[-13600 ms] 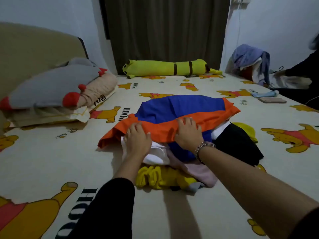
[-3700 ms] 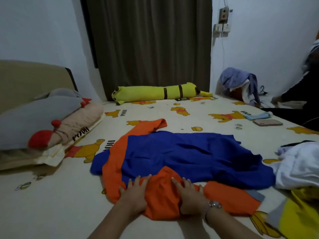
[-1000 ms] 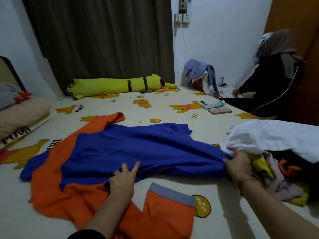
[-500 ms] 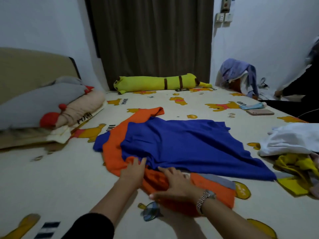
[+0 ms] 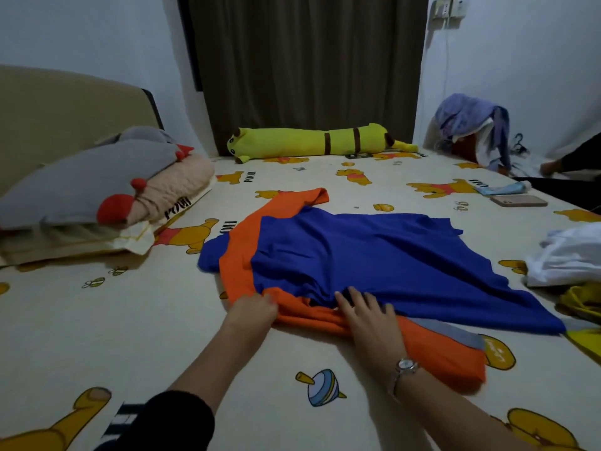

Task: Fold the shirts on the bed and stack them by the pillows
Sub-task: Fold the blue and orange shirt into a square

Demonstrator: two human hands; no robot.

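Blue-and-orange shirt (image 5: 357,255) lies spread on the bed (image 5: 97,320), directly ahead of both hands, blue panel uppermost, orange panel showing along its left side and near edge. One orange sleeve reaches away from the hands toward the far side; a grey-trimmed orange sleeve lies just right of the right wrist.

Left hand (image 5: 252,309) at the shirt's near-left corner, fingers curled over the orange edge, pinching the fabric. Black sleeve pushed up on that forearm.

Right hand (image 5: 367,315) rests flat on the near orange edge where it meets the blue, fingers straight and slightly spread, pressing the cloth down. Silver watch (image 5: 405,366) on that wrist.

The two hands are near each other, with a short stretch of orange hem between them.

Left of the left hand and further away: pillows (image 5: 81,187) stacked against the headboard, a grey one with red trim on top, a pinkish one beside it.

Right of the right hand, well apart: heap of unfolded clothes (image 5: 566,258), white on top, yellow below at the frame edge.

Beyond the shirt, along the dark curtain: long yellow plush bolster (image 5: 309,143). Far right of the hands: a phone (image 5: 518,200) on the sheet, a light blue item just behind it, and a bundle of purple and white fabric (image 5: 471,125) by the wall. Another person's arm shows at the far right edge.
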